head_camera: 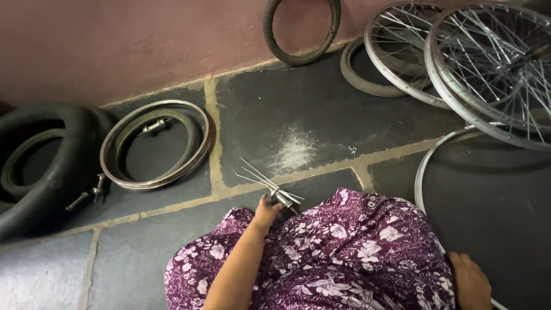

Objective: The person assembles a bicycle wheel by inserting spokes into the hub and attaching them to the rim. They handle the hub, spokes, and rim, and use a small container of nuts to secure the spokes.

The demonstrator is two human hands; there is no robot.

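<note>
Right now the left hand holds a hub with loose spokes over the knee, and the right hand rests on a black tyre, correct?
Not quite. In the head view, the right hand rests on a bare metal rim, not a tyre. The left hand does hold the hub with spokes.

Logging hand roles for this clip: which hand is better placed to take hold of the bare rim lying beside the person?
Probably the right hand: it already rests at the bare rim. The left hand is across the lap, its grip closed on a hub with spokes.
</note>
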